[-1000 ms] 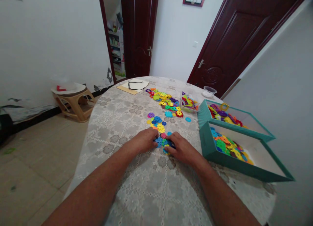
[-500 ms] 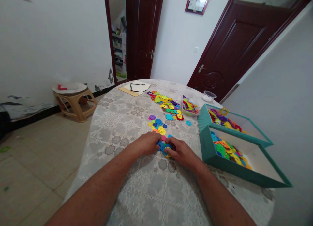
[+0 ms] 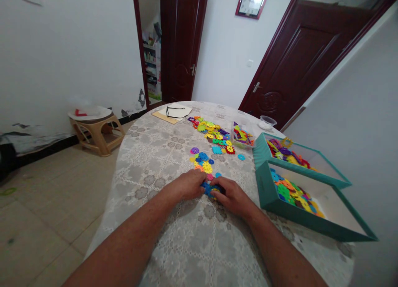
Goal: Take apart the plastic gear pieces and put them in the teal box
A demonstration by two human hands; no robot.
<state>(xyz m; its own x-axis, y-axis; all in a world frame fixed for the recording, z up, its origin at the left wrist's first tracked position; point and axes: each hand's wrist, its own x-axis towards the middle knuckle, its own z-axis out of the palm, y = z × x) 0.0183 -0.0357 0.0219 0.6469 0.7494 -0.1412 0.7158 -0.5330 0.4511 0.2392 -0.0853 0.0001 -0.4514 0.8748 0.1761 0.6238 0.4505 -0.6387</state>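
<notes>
Low over the table, my left hand [image 3: 194, 184] is closed on the left side of a small cluster of blue gear-shaped plastic pieces [image 3: 206, 189]. My right hand [image 3: 229, 191] curls round the right side of the same cluster, where a bit of yellow shows under its fingers. The fingers hide much of these pieces. Just beyond my hands lie a pink piece [image 3: 210, 177] and a light blue piece [image 3: 218, 175]. Farther out is a loose group with yellow gear pieces [image 3: 207, 167], blue gear pieces [image 3: 203, 156] and a purple one [image 3: 194, 150].
Two teal boxes [image 3: 314, 220] of coloured pieces stand at the right. A bigger pile of pieces [image 3: 211, 129] and a clear plastic tub [image 3: 243, 138] lie farther back. Eyeglasses [image 3: 175, 112] rest on papers at the far left edge. A stool [image 3: 96, 131] stands beyond the table.
My hands stay at the blue cluster with little movement; the right fingers now cover more of the yellow part. The whole view has shifted slightly.
</notes>
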